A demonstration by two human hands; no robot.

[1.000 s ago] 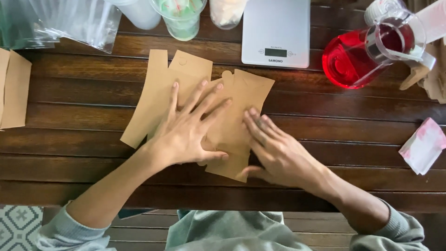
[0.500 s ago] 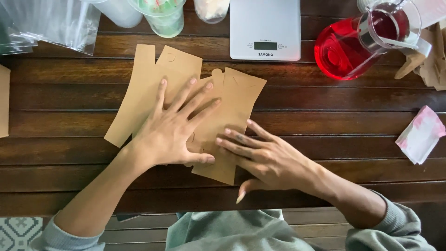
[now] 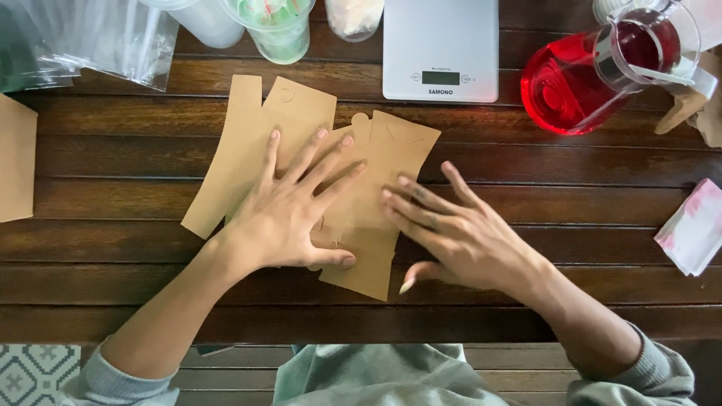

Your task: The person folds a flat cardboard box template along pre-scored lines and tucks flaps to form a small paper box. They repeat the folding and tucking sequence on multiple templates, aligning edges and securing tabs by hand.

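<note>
Flat brown cardboard cutout (image 3: 391, 158), matte, with rounded tabs and angled panels, lies fanned on a dark wooden slatted desk (image 3: 120, 263), near the middle. Left hand (image 3: 289, 214) lies palm down on the cutout, fingers spread wide, thumb tip on its lower part. Right hand (image 3: 459, 233) is open too, fingers splayed, fingertips resting on the cutout's right panel, thumb tucked low over the bare wood. Neither hand pinches anything.

Behind the cutout: a grey kitchen scale (image 3: 440, 45) with a small dark display. Right of it, a clear glass pitcher (image 3: 602, 68) of red liquid. Left of the scale, a translucent plastic cup (image 3: 278, 30) with greenish contents, and crinkled clear plastic bags (image 3: 83, 37) in the corner. A second brown cardboard piece (image 3: 15, 162) sits at the left edge. A folded white-and-pink cloth (image 3: 692, 229) lies far right, well apart from the hands.
</note>
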